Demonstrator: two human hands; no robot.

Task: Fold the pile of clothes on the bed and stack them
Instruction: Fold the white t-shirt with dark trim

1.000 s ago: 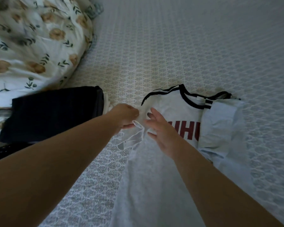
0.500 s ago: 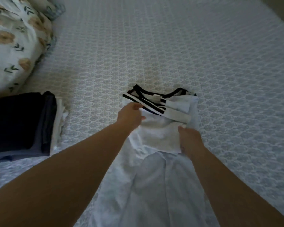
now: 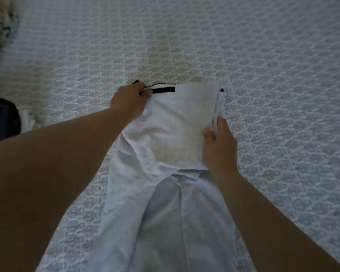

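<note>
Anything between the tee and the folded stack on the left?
Nothing visible. Both hands already grip the tee: left hand at the black trim, right hand on its right edge. Only bare bedspread lies between it and the stack.

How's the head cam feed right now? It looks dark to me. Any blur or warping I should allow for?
Head view: dim, flat light with no glare or hard shadows; the white shirt and both hands, left hand and right hand, read softly but clearly; wide-angle warping bends the bedspread pattern toward the edges; the dark folded stack at the left edge is underexposed, without detail.
</note>
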